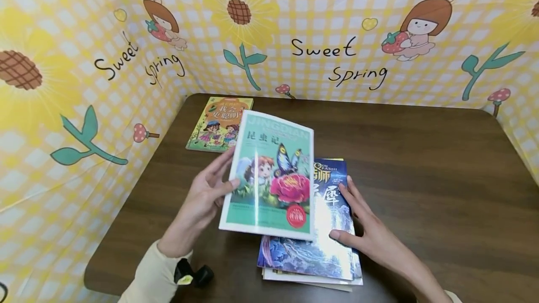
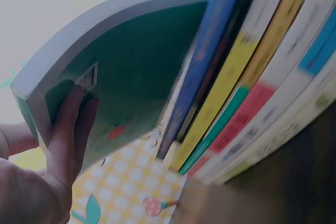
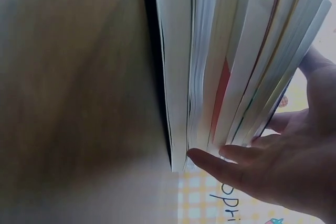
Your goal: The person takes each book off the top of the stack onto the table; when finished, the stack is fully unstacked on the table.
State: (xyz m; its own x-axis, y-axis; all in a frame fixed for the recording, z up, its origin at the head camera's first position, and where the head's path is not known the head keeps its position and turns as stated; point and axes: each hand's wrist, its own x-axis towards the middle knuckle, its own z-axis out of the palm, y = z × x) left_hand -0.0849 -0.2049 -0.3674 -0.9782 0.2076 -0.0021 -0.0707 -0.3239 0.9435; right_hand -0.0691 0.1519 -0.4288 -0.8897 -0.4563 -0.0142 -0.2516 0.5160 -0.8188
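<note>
Hands apart, green book in left

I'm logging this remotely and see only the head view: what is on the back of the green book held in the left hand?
Observer: The left wrist view shows a barcode on the back of the green book.
Operator: And which edges of the stack face the left wrist camera?
Observer: The spines, in several colors.
Operator: What about the side by the right hand?
Observer: The right wrist view shows page edges there.
</note>
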